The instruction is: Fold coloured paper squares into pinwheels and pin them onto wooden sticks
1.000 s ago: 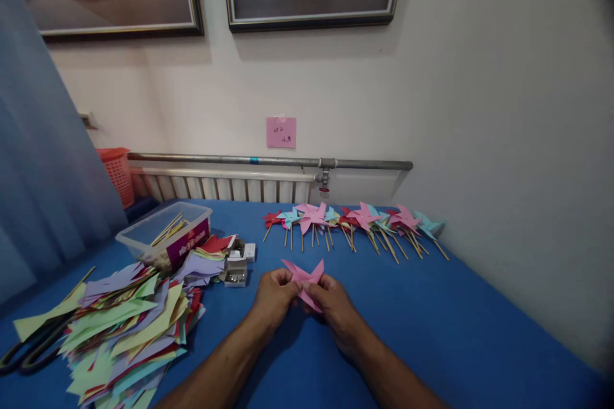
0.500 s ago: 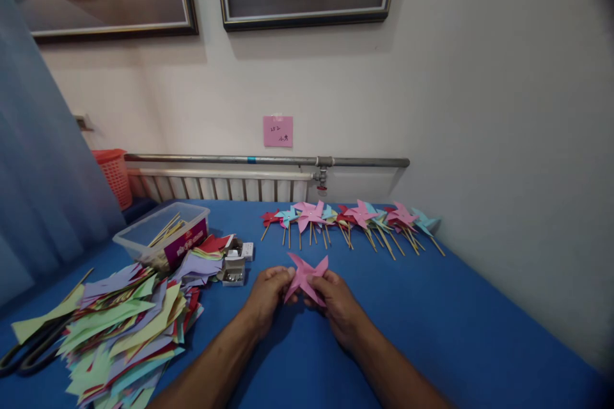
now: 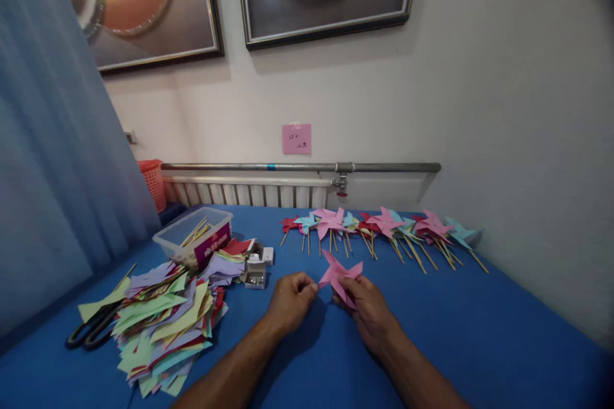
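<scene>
My right hand (image 3: pixel 368 310) grips a pink paper pinwheel (image 3: pixel 341 278), its thumb pressed on the folded paper near the middle. No stick shows on this pinwheel. To its left, my left hand (image 3: pixel 292 299) is closed in a pinch, with thumb and forefinger at the pinwheel's left tip. Whether these fingers touch the tip or hold something small I cannot tell. Behind the hands, small open boxes (image 3: pixel 256 276) hold shiny metal bits. Farther back lies a row of finished pinwheels on sticks (image 3: pixel 330 220) in pink, red, blue and yellow.
Left of my hands lies a big heap of coloured paper pieces (image 3: pixel 167 326), beside black-handled scissors (image 3: pixel 93 332). A clear plastic tub (image 3: pixel 165 239) with thin sticks stands behind it. The blue-covered table (image 3: pixel 480 332) meets the wall; a pipe (image 3: pixel 393 167) and radiator run along it.
My left hand has drawn back from the pinwheel's body to its left tip. The right hand keeps hold of the pinwheel, now turned somewhat. The view has swung left.
</scene>
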{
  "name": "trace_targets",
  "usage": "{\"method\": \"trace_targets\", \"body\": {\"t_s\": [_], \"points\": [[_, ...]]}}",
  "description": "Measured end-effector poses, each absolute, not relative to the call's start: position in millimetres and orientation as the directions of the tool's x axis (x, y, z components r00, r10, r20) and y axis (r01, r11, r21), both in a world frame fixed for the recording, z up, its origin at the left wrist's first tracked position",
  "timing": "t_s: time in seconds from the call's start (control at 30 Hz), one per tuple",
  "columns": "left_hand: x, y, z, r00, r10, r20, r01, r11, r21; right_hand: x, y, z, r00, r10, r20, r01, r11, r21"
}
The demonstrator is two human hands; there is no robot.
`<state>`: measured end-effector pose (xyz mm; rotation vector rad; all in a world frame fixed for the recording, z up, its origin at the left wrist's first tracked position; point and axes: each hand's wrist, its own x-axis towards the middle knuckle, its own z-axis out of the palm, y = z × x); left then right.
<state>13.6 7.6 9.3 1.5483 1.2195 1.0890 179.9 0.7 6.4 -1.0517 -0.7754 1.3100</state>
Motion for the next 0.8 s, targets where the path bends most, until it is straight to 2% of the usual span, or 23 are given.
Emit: {"method": "trace_targets", "body": {"t_s": [0.07,0.13,0.17,0.27,0.37,0.47,0.8], "points": [[0,10,19,0.085,0.974,0.211,0.394,-0.227,0.891,179,0,4,0.13,0.984,-0.122,-0.376,-0.065,-0.924],[-21,12,31,0.001,0.95,0.314,0.641,-0.241,0.728,178,1,2,0.139,0.982,-0.128,-0.369,-0.069,-0.927],[-33,13,37,-0.035,0.943,0.33,0.758,-0.19,0.624,178,1,1,0.145,0.981,-0.13,-0.366,-0.069,-0.928],[-63,17,48,-0.106,0.971,0.215,0.942,0.029,0.333,177,1,1,0.145,0.982,-0.121,-0.363,-0.061,-0.93],[-76,20,50,-0.117,0.99,0.083,0.985,0.105,0.138,176,0,2,0.123,0.987,-0.107,-0.364,-0.055,-0.93],[-76,21,49,-0.12,0.992,0.043,0.989,0.116,0.089,174,-2,3,0.118,0.989,-0.095,-0.362,-0.046,-0.931],[-81,20,49,-0.048,0.996,-0.078,0.994,0.055,0.091,174,-2,2,0.114,0.989,-0.09,-0.331,-0.048,-0.942]]}}
